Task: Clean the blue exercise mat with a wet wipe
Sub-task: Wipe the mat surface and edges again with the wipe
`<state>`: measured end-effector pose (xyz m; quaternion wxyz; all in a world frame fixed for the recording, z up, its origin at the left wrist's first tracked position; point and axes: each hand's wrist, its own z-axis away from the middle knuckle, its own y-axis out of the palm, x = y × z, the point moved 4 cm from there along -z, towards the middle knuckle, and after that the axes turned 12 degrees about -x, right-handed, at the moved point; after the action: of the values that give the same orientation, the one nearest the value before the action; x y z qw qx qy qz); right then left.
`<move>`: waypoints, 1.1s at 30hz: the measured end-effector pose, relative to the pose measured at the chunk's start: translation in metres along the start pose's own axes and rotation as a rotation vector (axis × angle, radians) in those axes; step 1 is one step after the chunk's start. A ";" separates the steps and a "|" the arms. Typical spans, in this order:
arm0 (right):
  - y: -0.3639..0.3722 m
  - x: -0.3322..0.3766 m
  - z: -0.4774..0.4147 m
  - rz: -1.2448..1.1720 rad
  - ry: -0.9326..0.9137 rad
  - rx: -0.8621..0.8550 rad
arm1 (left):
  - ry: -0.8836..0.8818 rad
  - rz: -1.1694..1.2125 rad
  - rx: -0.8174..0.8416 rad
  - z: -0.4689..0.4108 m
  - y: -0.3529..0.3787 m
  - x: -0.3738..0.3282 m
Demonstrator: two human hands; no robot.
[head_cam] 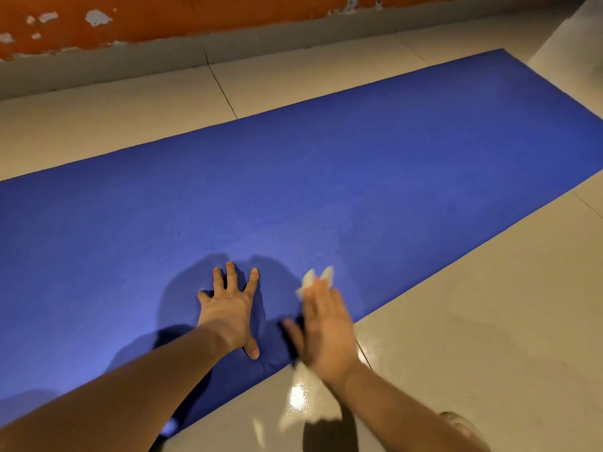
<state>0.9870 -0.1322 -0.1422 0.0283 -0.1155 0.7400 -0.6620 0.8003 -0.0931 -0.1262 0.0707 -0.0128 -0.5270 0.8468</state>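
Note:
The blue exercise mat (326,177) lies flat on the tiled floor, running from the lower left to the upper right. My left hand (228,308) presses on the mat near its front edge, fingers spread and straight. My right hand (326,327), blurred by motion, lies flat over a white wet wipe (315,278) at the mat's near edge. The wipe's corners stick out beyond my fingertips; the remainder is hidden under the hand.
Beige floor tiles (473,321) surround the mat, glossy with light glare near my right wrist. A grey skirting and an orange wall with peeling paint (195,17) run along the far side. A step or ledge (574,44) rises at the upper right.

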 end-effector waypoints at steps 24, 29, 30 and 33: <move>0.008 -0.120 -0.072 0.159 0.195 0.026 | -0.028 0.008 0.046 -0.003 0.000 -0.001; 0.006 -0.046 -0.070 0.018 0.261 -0.110 | -0.038 0.000 0.061 -0.004 0.002 -0.003; 0.010 -0.024 -0.061 -0.005 0.166 -0.105 | -0.039 -0.002 0.064 -0.005 0.002 -0.003; 0.014 -0.006 -0.051 0.003 -0.106 -0.011 | -0.042 -0.011 0.072 -0.006 0.002 -0.004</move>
<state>0.9814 -0.0798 -0.1501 0.0680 -0.1492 0.7414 -0.6508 0.8045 -0.0890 -0.1312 0.0648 0.0103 -0.4974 0.8650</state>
